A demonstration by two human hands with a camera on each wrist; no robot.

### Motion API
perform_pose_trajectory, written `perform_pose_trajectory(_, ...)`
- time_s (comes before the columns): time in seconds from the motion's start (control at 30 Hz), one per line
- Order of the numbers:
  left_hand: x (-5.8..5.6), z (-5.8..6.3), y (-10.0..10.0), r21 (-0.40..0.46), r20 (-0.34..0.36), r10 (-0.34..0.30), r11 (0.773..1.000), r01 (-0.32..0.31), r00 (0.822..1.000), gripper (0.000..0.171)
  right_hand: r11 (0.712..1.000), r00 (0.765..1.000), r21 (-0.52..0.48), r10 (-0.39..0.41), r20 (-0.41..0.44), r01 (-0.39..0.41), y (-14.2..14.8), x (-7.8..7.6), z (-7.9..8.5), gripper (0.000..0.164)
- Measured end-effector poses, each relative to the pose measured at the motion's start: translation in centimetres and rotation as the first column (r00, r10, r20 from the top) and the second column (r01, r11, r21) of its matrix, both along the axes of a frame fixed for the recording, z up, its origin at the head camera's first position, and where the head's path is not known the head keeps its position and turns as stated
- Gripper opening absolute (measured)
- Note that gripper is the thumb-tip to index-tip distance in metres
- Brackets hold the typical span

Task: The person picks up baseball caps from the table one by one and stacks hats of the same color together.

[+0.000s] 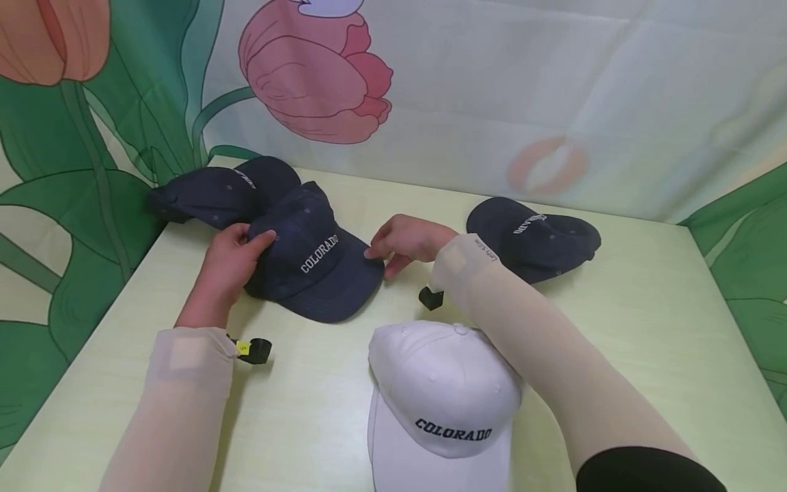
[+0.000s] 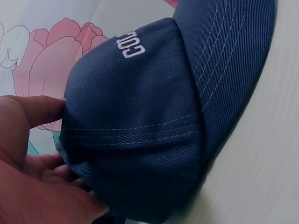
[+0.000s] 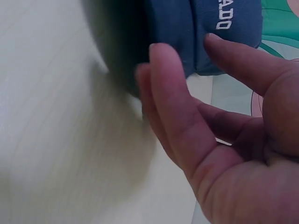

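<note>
In the head view, a navy baseball cap with white COLORADO lettering faces right, its brim low over the table. My left hand pinches the back of its crown, thumb on the outer side; the left wrist view shows this hand at the cap's rear edge. At the brim's right end is my right hand, fingertips right at the edge. The right wrist view shows that hand with fingers extended and apart from the thumb, which overlaps the crown near the lettering.
Another navy cap lies at the back left, overlapped by the held one. A third navy cap sits back right, partly behind my right forearm. A white COLORADO cap stands front centre on the pale table. A printed flower curtain hangs behind.
</note>
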State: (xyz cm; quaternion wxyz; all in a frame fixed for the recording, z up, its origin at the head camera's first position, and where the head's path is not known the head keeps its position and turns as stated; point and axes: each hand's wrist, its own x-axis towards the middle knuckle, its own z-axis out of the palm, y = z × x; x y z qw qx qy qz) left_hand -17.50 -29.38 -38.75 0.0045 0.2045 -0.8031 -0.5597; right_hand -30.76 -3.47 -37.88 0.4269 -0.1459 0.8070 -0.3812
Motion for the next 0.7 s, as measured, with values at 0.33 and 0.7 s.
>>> perform_pose_trajectory(0.33,-0.2,0.4,0.3,0.171,-0.143,-0.033,0.984,0.057,0.989,0.041,0.999,0.999,0.004,-0.037,0.000,0.037,0.2,0.2,0.9,0.042)
perform_pose_trajectory(0.7,0.3,2.0,0.4,0.404,-0.170,0.030,0.914,0.042,0.985,0.030,0.997,0.998,-0.037,-0.070,-0.005,0.069,0.2,0.0,2.1,0.033)
